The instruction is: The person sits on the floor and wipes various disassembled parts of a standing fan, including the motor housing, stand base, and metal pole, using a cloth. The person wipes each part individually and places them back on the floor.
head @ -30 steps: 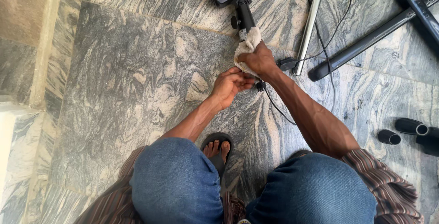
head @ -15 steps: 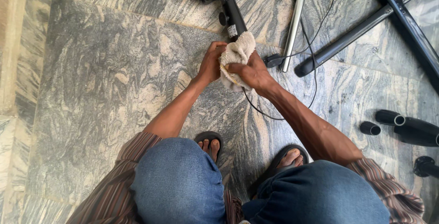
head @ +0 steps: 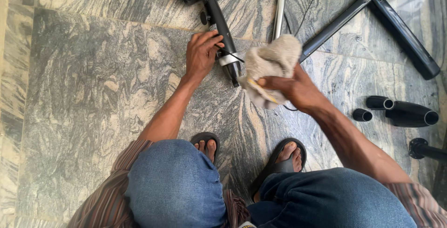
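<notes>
Person seen from above: blue denim, striped sleeves, dark sandals

Both knees [head: 174, 186] are covered in mid-blue denim, the cloth smooth and slightly faded over the caps; at each side hangs a loose garment [head: 109, 195] with narrow brown, maroon and grey stripes, showing again at the right sleeve [head: 419, 202]; the forearms are bare from the elbow down; the hands, left [head: 201, 55] and right [head: 298, 90], wear no gloves, rings or watch; the feet sit in dark open-toed sandals [head: 279, 163] with a broad strap, toes showing.
</notes>
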